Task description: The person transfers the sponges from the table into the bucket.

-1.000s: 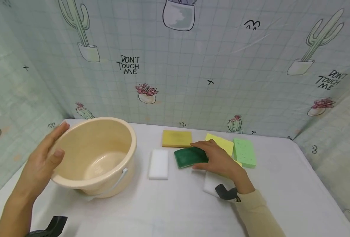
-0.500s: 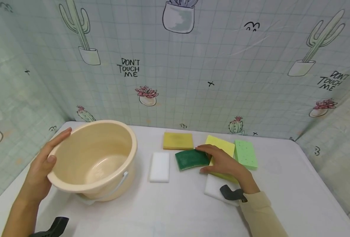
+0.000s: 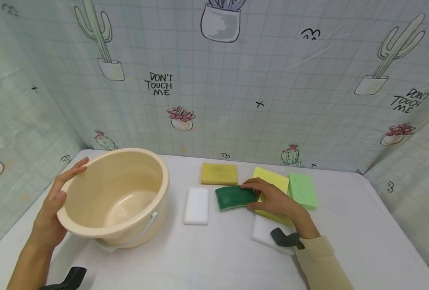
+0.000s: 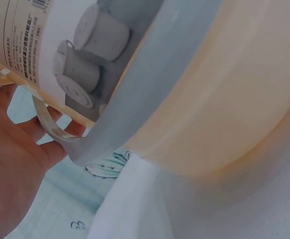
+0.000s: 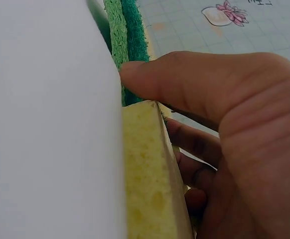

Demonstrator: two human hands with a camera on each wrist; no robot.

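My left hand (image 3: 51, 211) holds the rim of a cream bucket (image 3: 160, 193) at its left side, and the bucket leans with its mouth toward me. In the left wrist view, the fingers spread behind the bucket's grey handle (image 4: 150, 89), near a printed label. My right hand (image 3: 272, 197) pinches the right end of a dark green scouring sponge (image 3: 232, 197) lying on the table. In the right wrist view, the thumb touches that sponge's light green edge (image 5: 119, 45). Under the right hand is a yellow sponge (image 3: 274, 179), partly hidden by it.
Behind the green sponge lies an olive-yellow sponge (image 3: 219, 174). A white sponge (image 3: 196, 206) lies to its left, and another white sponge (image 3: 267, 233) lies below the right wrist. A light green sponge (image 3: 303, 191) is farther right. A patterned curtain (image 3: 214, 80) rises along the table's back edge.
My right hand has slid back toward the right end of the green sponge, and its thumb and forefinger have come closer together. The left hand's thumb has shifted down along the bucket's rim.
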